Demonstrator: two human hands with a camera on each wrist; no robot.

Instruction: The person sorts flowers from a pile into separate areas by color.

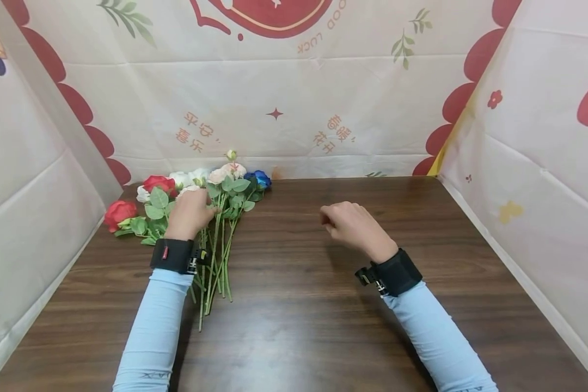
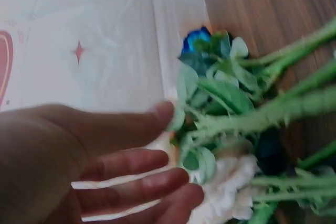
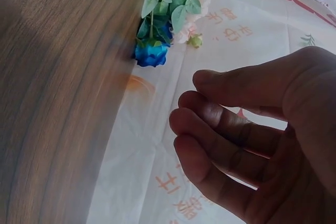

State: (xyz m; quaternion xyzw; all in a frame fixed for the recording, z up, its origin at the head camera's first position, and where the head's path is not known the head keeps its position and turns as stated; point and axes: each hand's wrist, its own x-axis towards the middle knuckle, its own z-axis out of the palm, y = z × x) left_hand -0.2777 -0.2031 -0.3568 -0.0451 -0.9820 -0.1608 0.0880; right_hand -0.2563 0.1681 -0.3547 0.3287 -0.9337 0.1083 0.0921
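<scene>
A bunch of artificial roses lies on the table at the left, green stems (image 1: pixel 220 256) pointing toward me. Its heads include a red rose (image 1: pixel 120 214), white flowers (image 1: pixel 180 178), pale pink ones (image 1: pixel 219 175) and a blue rose (image 1: pixel 259 179). My left hand (image 1: pixel 190 213) is over the bunch, close to the leaves. In the left wrist view its thumb and fingers are spread apart beside the leaves (image 2: pixel 226 95) and a pale flower (image 2: pixel 226 187), gripping none of them. My right hand (image 1: pixel 357 228) hovers right of the bunch, fingers loosely bent and holding nothing.
The dark wooden table (image 1: pixel 284 326) runs back to a printed white cloth (image 1: pixel 274 87). Similar cloth sides rise at the left (image 1: pixel 39 179) and right (image 1: pixel 534 130). A black strap with a small camera (image 1: pixel 389 275) sits on each wrist.
</scene>
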